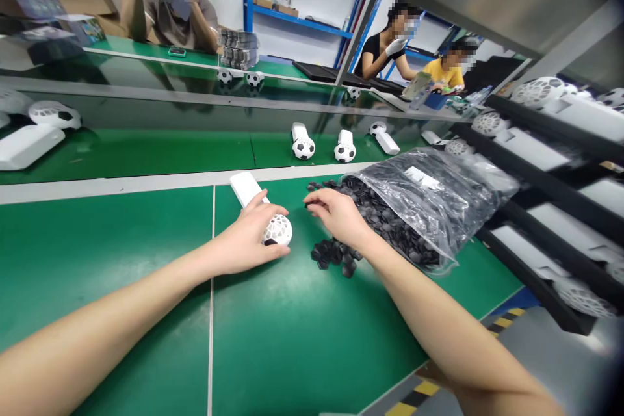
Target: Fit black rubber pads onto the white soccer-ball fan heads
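My left hand (pixel 248 237) is wrapped round a white device with a soccer-ball head (pixel 279 230), which lies on the green table. One black patch shows low on its white lattice; its flat body (pixel 245 187) points away from me. To the right, my right hand (pixel 336 213) is pinched on a small black piece (pixel 307 205), mostly hidden by the fingertips. Below that hand lies a loose pile of black pieces (pixel 334 253), several of them plainly six-sided. A clear plastic bag (pixel 439 175) full of the same pieces lies open beside my right wrist.
Beyond the pale rail, several soccer-ball devices (pixel 303 146) rest on a green belt (pixel 205 153). Black trays (pixel 541 260) with white devices are stacked at the right. More devices (pixel 32 143) lie far left. Co-workers (pixel 170 6) sit across the line.
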Tool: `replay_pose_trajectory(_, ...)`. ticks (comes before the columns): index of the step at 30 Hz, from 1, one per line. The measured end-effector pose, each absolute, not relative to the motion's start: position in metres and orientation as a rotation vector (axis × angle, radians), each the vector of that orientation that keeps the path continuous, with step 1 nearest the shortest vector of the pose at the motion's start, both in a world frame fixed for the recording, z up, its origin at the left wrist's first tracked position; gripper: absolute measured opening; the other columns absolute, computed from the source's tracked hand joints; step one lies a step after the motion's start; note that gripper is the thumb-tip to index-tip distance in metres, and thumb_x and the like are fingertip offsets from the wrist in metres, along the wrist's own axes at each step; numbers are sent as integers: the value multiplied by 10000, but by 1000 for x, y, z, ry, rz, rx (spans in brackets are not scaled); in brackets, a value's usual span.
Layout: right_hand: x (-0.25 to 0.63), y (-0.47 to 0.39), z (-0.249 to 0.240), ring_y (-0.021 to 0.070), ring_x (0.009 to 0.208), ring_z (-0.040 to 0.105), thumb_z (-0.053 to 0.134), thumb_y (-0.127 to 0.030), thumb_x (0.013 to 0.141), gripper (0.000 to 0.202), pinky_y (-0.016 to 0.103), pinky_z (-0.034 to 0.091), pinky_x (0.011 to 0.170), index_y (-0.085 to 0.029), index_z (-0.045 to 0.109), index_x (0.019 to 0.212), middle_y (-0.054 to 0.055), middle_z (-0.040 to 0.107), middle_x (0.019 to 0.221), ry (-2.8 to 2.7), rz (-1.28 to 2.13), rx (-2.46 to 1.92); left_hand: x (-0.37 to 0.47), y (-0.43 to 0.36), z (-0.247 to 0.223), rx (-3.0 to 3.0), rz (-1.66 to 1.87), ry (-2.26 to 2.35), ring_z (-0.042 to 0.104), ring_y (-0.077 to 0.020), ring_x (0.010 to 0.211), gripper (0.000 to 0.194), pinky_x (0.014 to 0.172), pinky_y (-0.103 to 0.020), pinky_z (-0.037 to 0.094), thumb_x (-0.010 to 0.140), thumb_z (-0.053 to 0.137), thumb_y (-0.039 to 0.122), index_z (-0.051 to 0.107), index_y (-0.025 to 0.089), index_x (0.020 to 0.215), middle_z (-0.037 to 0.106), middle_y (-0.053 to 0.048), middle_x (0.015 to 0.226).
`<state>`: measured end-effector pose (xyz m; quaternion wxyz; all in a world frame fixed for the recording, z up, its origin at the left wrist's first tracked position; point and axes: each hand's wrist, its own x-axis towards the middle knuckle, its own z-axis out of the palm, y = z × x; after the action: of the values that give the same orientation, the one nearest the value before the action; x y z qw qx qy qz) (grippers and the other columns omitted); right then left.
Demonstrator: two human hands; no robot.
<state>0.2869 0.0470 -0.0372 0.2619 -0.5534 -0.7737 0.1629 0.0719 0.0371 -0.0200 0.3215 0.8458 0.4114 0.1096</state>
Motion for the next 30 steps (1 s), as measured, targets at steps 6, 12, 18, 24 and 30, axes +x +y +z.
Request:
replay_pose_trajectory(6, 269, 16, -22, 128, 774, 592, 565, -184, 802, 65, 262, 463, 742, -207, 626, 802, -2, 648, 814, -2050, 778, -1161, 64, 43, -18, 2230, 243, 906, 20, -252, 1369, 538, 1076, -468, 190, 706, 569, 260, 411, 205, 1217, 245, -125, 1447)
replay_pose_trajectory(12, 269, 10, -20, 119, 740, 618, 490, -180, 840, 151, 266, 489, 716, -209, 568, 965, 11, 628, 858, -2013, 972, -1157, 64, 43, -17, 2238, 258, 906, 18, -251, 1369, 541, 1072, -490, 182, 700, 563, 255, 413, 210, 1217, 231, -128, 1452)
replay_pose_trajectory(18, 268, 7, -21, 142, 870, 587, 539, -200, 822, 68, 302, 464, 810, -202, 604, 842, 18, 619, 878, -1944, 937, -1118, 64, 43, -18, 2233, 277, 891, 15, -230, 1373, 512, 1084, -459, 175, 701, 562, 238, 430, 205, 1195, 301, -100, 1422)
replay_pose_trajectory(24, 258, 11, -38, 153, 903, 523, 656, -217, 734, 25, 313, 440, 795, -199, 641, 742, 22, 540, 858, -1825, 1059, -1090, 67, 42, -22, 2236, 343, 905, 53, -249, 1371, 508, 1079, -448, 200, 705, 614, 390, 469, 210, 1157, 352, -87, 1396)
replay_pose_trajectory(30, 255, 16, -50, 152, 893, 521, 666, -262, 724, 102, 330, 425, 832, -186, 602, 707, 18, 526, 863, -1728, 1139, -1025, 72, 38, -23, 2238, 398, 993, 119, -276, 1360, 418, 1054, -440, 258, 729, 575, 358, 492, 194, 1104, 406, -99, 1359)
